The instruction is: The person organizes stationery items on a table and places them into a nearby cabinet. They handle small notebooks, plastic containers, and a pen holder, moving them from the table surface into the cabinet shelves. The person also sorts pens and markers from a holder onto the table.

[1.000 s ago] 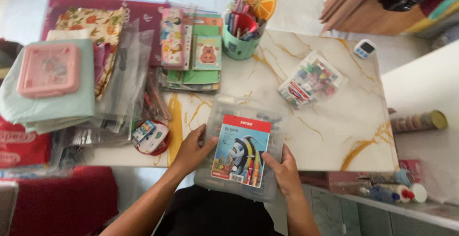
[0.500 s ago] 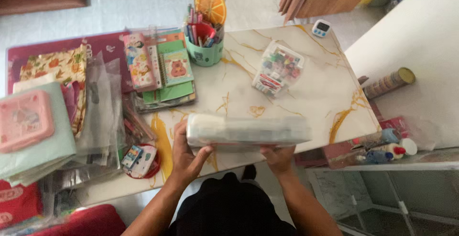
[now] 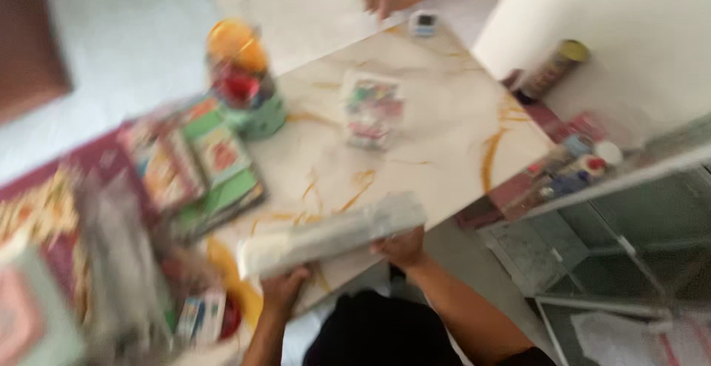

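The view is blurred by motion. Both hands hold a flat clear plastic case of oil pastels, seen edge-on above the near edge of a white marble-patterned table. My left hand grips the case's left end from below. My right hand grips its right end. The case slopes up to the right.
On the table stand a green pen cup with an orange-slice fan and a small clear box of coloured pieces. Notebooks and plastic sleeves lie at the left. A glass shelf with bottles is on the right.
The case was lifted off the table and turned on edge. Since then the view has swung and tilted, and both hands have kept their grip on the case.
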